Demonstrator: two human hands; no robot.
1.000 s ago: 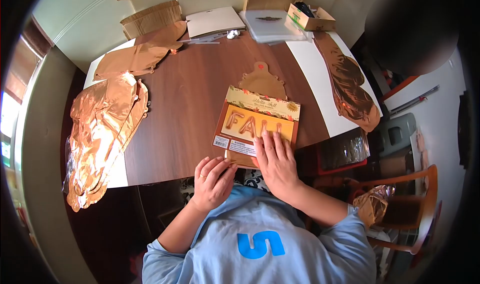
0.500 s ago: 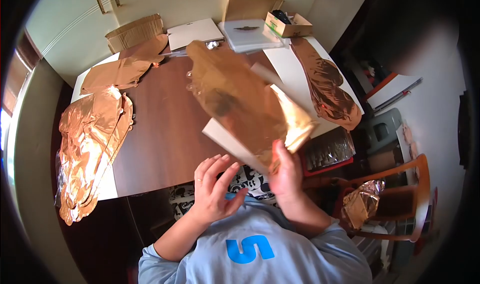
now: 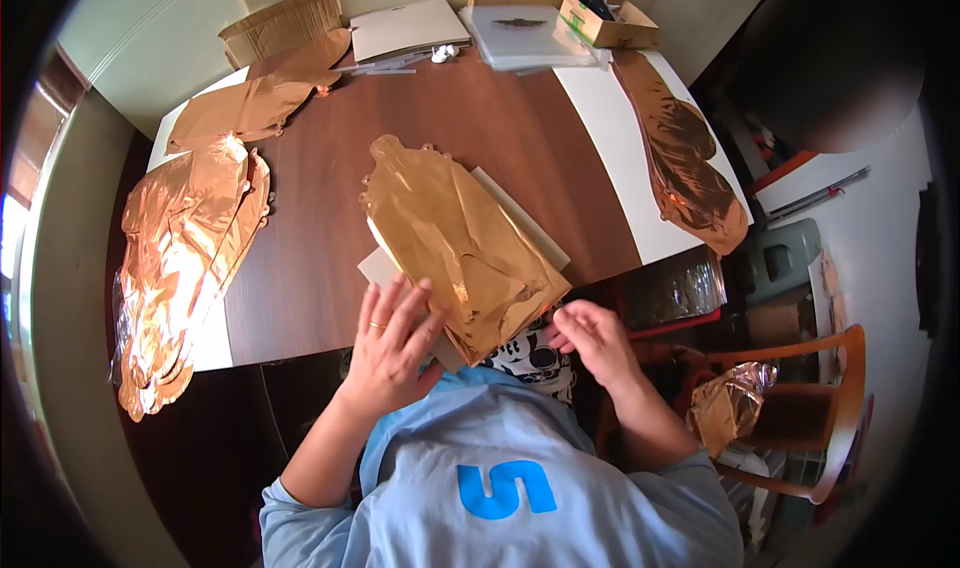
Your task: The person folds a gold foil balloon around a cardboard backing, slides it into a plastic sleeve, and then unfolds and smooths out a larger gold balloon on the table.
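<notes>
A flat, uninflated gold foil balloon (image 3: 465, 248) with small tabs along its edge lies at the table's near edge, folded over a white card (image 3: 522, 218). Parts of the card stick out on both sides. My left hand (image 3: 393, 343), with a ring on one finger, is spread at the lower left side, its fingertips on or just over the foil and card. Just off the lower right corner is my right hand (image 3: 593, 336), fingers loosely bent, with nothing visible in them.
Copper-coloured foil balloons (image 3: 185, 258) lie along the table's left side, and another (image 3: 675, 158) on the right. At the back are white cards (image 3: 410, 28), clear plastic sleeves (image 3: 525, 40) and a small box (image 3: 610, 23). A wooden chair (image 3: 850, 398) stands to the right.
The gold foil balloon and card, held up in my right hand before, now lie at the table's near edge. My right hand has let go; my left hand has moved to their left side.
</notes>
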